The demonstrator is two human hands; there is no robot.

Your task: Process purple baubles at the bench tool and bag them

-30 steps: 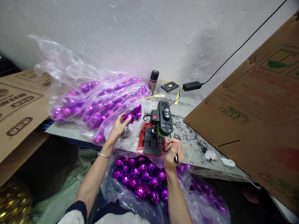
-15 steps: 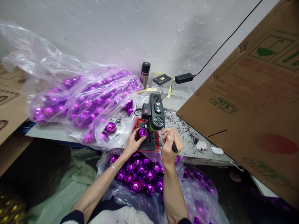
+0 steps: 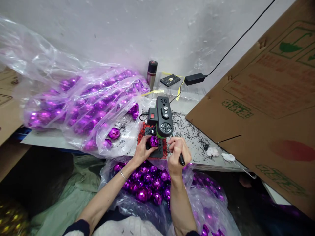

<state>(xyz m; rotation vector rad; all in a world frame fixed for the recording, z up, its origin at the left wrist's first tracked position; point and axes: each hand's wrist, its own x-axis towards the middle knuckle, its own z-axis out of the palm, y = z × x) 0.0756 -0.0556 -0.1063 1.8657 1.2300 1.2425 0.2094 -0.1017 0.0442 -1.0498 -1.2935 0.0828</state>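
My left hand [image 3: 141,151] pinches a shiny purple faceted ball [image 3: 154,141] and holds it on the base of a small black bench drill [image 3: 162,118], right under its head. My right hand [image 3: 177,152] is closed round the drill's black lever handle [image 3: 181,159], just right of the ball. The drill stands on a red mat [image 3: 141,137] on the white worktable [image 3: 197,154].
A clear plastic bag of purple balls [image 3: 81,108] lies on the table at left. Another bag of purple balls [image 3: 147,190] sits below the table edge by my arms. A large cardboard sheet [image 3: 265,108] leans at right. A flask [image 3: 151,74], remote [image 3: 170,80] and power adapter [image 3: 194,78] stand by the wall.
My left hand took a purple ball from the bag at left and brought it under the drill head. My right hand stayed on the lever and pulled it slightly down.
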